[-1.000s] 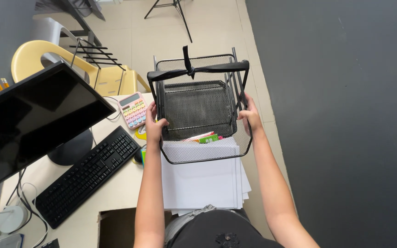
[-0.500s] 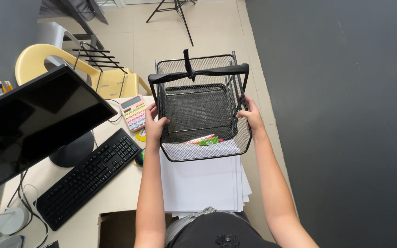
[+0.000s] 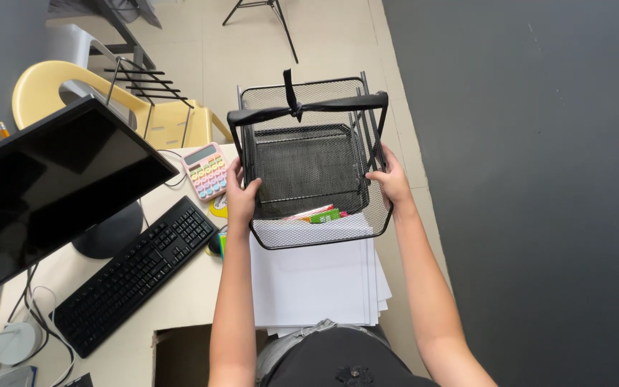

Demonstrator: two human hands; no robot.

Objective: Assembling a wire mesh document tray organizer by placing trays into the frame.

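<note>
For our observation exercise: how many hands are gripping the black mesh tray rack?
2: the left hand on the black mesh tray rack's left side, the right hand on its right side.

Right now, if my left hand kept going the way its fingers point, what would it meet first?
The left hand already grips the black mesh tray rack; going on, it would probably press into the rack's side wall, though depth is unclear.

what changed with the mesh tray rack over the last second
Very little. The black mesh tray rack sits a touch higher in view than a second ago, so it or the camera shifted slightly. The left hand and right hand grip its sides as before. The paper stack, keyboard, calculator and monitor have not moved.
</note>
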